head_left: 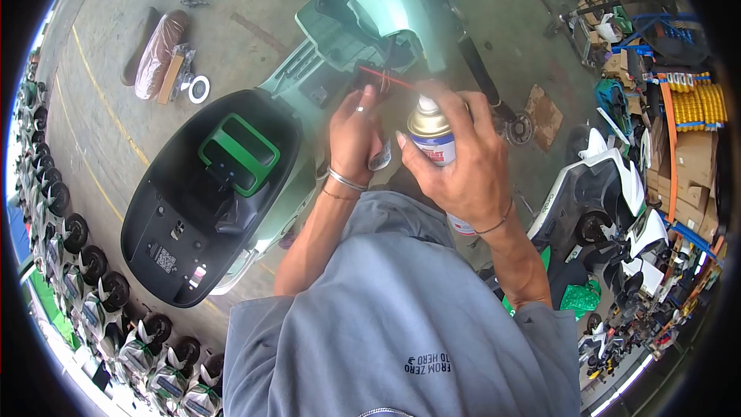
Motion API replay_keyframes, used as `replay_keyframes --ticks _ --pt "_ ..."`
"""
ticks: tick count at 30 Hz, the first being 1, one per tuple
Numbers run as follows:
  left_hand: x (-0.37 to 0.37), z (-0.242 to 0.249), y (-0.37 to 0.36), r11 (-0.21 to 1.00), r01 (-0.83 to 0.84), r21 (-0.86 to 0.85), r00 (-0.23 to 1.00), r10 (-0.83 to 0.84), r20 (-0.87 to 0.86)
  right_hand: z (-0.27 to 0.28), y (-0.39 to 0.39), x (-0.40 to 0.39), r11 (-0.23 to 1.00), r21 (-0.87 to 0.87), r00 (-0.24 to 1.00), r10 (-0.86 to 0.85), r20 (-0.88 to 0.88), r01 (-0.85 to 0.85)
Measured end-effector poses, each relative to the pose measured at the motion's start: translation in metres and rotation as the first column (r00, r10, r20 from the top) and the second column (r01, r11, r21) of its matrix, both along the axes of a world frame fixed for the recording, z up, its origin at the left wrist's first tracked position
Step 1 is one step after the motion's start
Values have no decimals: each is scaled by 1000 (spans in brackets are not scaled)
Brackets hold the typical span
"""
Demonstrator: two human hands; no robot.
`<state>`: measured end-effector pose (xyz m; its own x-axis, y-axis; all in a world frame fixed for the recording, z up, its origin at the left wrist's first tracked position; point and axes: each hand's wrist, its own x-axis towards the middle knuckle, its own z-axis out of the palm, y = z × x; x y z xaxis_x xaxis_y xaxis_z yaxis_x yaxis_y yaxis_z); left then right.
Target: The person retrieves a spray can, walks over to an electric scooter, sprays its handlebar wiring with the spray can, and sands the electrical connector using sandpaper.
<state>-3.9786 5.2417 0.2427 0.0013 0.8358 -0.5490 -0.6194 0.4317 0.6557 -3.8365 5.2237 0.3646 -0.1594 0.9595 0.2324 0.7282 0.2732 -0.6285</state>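
Observation:
My right hand [471,154] is wrapped round a spray can [432,137] with a gold top and a blue-and-white label, the index finger on its white nozzle. From the nozzle a thin red straw [386,76] points left, over the fingertips of my left hand [353,133]. That hand is closed, thumb up, around something I cannot make out; a small shiny piece [380,157] shows below its fingers. Just beyond both hands stands a mint-green scooter [397,0], its footboard and front panel close to the straw's tip.
The scooter's open black seat compartment [154,216], with a green handle frame [245,156], lies to my left. A plastic-wrapped brown seat [162,54] and a white ring [199,89] rest on the floor. Scooters line the far left; white body panels [617,177] and boxes [683,177] crowd the right.

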Motion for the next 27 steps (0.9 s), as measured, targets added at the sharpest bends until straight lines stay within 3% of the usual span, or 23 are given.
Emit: replay_keyframes --ticks 6,15,25,27 --pt "1 7 -1 999 -13 -43 990 7 -141 4 -2 1 999 -49 1000 15 15 -14" --pt "2 1 -1 999 -26 44 998 29 -55 7 -2 4 996 -82 998 24 52 -19" --pt "0 2 -2 999 -35 -10 992 34 -121 8 0 4 998 -64 999 12 44 -9" --pt "-2 0 -2 1000 -11 17 995 13 -101 10 1 8 999 43 998 36 -60 -33"
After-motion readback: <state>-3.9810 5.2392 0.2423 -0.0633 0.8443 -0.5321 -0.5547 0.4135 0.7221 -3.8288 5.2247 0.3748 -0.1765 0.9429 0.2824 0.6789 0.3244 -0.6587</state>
